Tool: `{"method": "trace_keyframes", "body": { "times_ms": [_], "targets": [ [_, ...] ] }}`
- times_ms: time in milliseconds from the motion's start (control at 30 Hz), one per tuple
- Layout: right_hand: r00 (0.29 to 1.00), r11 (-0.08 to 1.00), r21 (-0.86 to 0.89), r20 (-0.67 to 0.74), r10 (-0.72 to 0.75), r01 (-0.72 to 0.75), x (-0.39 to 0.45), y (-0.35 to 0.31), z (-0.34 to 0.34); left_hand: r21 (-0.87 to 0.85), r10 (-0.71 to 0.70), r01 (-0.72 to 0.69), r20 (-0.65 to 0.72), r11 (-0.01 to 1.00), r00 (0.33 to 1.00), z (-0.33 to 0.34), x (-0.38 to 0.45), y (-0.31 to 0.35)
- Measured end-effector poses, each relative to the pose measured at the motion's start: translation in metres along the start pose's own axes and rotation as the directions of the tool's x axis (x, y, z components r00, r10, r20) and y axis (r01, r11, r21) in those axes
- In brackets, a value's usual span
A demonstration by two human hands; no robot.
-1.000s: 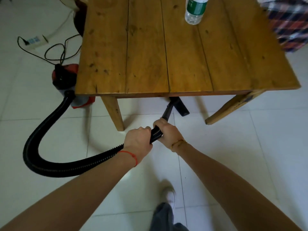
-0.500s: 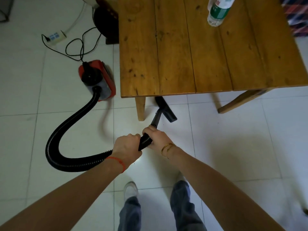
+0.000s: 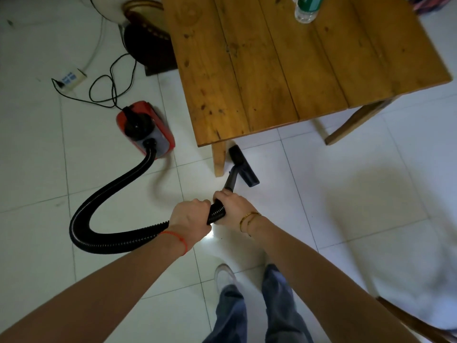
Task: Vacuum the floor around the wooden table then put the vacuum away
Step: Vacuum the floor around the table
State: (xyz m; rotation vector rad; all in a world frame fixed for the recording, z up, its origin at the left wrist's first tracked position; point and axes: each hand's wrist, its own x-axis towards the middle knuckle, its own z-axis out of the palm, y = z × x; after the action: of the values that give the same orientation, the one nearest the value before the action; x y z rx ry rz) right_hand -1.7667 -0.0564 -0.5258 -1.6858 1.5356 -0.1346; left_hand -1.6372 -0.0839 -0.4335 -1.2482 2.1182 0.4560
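Two hands are on the vacuum's hose (image 3: 116,214): my left hand (image 3: 190,216) has its fingers wrapped round the ribbed black part, and my right hand (image 3: 231,205) grips just ahead of it, where the ribbing meets the smooth wand (image 3: 231,180). The floor nozzle (image 3: 243,167) sits flat on the white tile floor (image 3: 358,189), just beside the near leg (image 3: 218,157) of the wooden table (image 3: 284,65), close enough that I cannot tell whether it touches. To do this stroke well, I judge I should keep the nozzle's underside flush to the tile, steer with the front hand and let the rear hand feed hose, working along the leg without knocking it. The wand's long axis runs from my hands up and away toward the table edge, tilted down to the floor; the nozzle's own long axis lies across that, running from the leg out toward my right. The red canister (image 3: 146,129) stands on the floor to my left, well apart from my hands, the hose looping back to it in a wide curve; its cord (image 3: 111,87) trails to a power strip (image 3: 70,79). I would watch that loop so it does not drag the canister into the table. A plastic bottle (image 3: 305,8) stands on the tabletop.
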Motion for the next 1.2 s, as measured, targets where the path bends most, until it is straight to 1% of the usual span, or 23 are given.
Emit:
{"method": "trace_keyframes", "body": {
  "times_ms": [133,300,400,533,633,767,867,967,1200],
  "targets": [
    [0.996,1.0,0.02,-0.082,0.022,-0.02,-0.003,0.028,-0.01,0.013,0.03,-0.03,-0.008,0.999,1.0,-0.007,0.021,0.026],
    [0.985,0.993,0.054,-0.132,0.111,-0.104,-0.009,0.083,-0.038,0.0,0.089,-0.089,-0.033,0.996,0.996,-0.022,0.062,0.075],
    [0.978,0.987,0.055,-0.136,0.158,-0.152,-0.012,0.121,-0.063,-0.025,0.102,-0.103,-0.053,0.994,0.993,-0.035,0.09,0.109],
    [0.968,0.973,0.036,-0.097,0.232,-0.23,-0.018,0.165,-0.1,-0.065,0.127,-0.131,-0.072,0.989,0.989,-0.051,0.121,0.154],
    [0.961,0.966,0.036,-0.092,0.259,-0.257,-0.024,0.188,-0.122,-0.064,0.144,-0.149,-0.078,0.987,0.987,-0.06,0.138,0.179],
    [0.952,0.958,0.043,-0.104,0.287,-0.284,-0.032,0.207,-0.134,-0.06,0.171,-0.176,-0.075,0.983,0.982,-0.068,0.149,0.201],
    [0.951,0.957,0.043,-0.113,0.289,-0.286,-0.036,0.205,-0.134,-0.066,0.185,-0.19,-0.077,0.98,0.98,-0.069,0.146,0.201],
    [0.954,0.96,0.057,-0.117,0.278,-0.273,-0.037,0.188,-0.124,-0.073,0.186,-0.192,-0.076,0.979,0.98,-0.063,0.134,0.185],
    [0.967,0.967,0.111,-0.082,0.24,-0.23,-0.031,0.104,-0.065,-0.024,0.195,-0.195,-0.028,0.98,0.98,-0.041,0.078,0.106]
  ]
}}
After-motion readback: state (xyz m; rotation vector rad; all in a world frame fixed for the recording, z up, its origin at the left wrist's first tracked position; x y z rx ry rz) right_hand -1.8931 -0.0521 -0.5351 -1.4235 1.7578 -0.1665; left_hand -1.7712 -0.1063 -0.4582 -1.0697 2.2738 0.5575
